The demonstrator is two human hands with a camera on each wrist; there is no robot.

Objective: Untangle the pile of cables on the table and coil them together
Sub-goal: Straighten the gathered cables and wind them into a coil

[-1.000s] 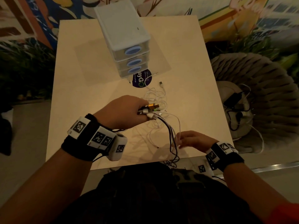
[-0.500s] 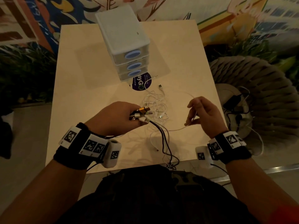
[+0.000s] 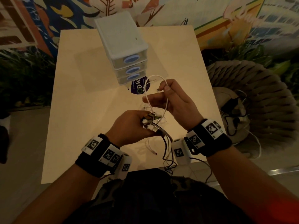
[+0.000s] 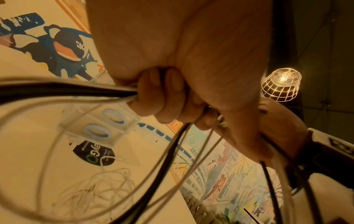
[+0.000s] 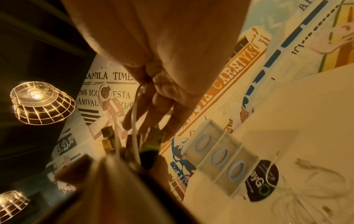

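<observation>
Head: right hand [image 3: 175,104] apparently raised white cable [image 3: 149,88].

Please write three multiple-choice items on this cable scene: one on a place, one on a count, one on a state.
1. Where is the dark round sticker?
A. on the table in front of the drawer unit
B. on the floor
C. on the drawer unit's top

2. How many drawers has the drawer unit?
A. one
B. three
C. five

3. The left hand is:
A. flat on the table
B. gripping a cable bundle
C. holding nothing

Key: A, it lies on the table below the unit; B, three blue oval pulls; B, fingers curl round the plugs.
</observation>
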